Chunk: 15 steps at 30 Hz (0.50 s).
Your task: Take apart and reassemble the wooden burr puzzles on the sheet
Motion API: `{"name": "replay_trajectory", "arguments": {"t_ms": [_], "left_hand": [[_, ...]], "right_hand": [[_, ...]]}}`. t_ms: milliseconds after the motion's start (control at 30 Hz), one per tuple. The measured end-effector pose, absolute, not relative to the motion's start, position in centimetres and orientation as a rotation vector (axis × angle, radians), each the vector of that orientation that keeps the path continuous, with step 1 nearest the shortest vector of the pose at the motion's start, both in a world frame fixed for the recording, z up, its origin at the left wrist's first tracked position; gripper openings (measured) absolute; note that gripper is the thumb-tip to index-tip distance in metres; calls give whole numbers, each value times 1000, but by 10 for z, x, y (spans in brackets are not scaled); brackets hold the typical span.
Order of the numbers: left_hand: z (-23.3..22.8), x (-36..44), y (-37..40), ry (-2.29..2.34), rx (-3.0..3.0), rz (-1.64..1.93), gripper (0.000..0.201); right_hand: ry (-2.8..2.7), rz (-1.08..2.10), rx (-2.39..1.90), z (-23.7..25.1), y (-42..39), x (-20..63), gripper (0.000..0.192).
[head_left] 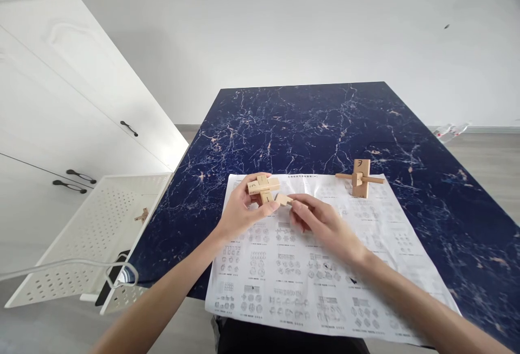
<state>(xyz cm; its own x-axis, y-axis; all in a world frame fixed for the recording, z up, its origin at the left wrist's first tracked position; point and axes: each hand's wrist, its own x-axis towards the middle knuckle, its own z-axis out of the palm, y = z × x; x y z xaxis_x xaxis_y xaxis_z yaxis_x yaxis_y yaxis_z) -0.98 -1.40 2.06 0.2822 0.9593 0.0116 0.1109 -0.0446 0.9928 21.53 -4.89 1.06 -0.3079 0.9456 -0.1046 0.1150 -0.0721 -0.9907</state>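
My left hand [244,207] is closed around a partly joined wooden interlocking puzzle [263,186], pale blocks crossing one another with black marks on them. Between the fingers of my right hand [319,218] is a small notched wooden puzzle piece [284,200]. That piece is close to the lower right of the puzzle; whether the two touch I cannot tell. Both hands are above a large printed instruction sheet [280,300] with rows of small line drawings. Farther right, a second wooden puzzle assembly [361,179] stands at the sheet's upper edge, with a thin bar crossing an upright block.
The dark blue marble-patterned table [280,126] reaches back toward the pale wall. A white cabinet [73,99] stands at the left. Below it are a white perforated shelf [77,240] with a small wooden piece [142,215] on it and a white cable [73,262].
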Motion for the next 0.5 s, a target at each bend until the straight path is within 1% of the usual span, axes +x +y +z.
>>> {"name": "replay_trajectory", "arguments": {"t_ms": [100,200,333,500], "left_hand": [[18,-11,-13,1063,1455,967,59],[18,-12,-13,1065,1453,965,58],[19,-12,-13,1052,1468,941,58],[18,-11,-14,1035,1461,931,56]], "right_hand": [[-1259,1772,-985,13,-45,219,40],[-1032,1903,-897,10,-42,222,35],[-1023,1877,-883,4,-43,223,37],[-1159,1773,-881,5,-45,222,46]]}}
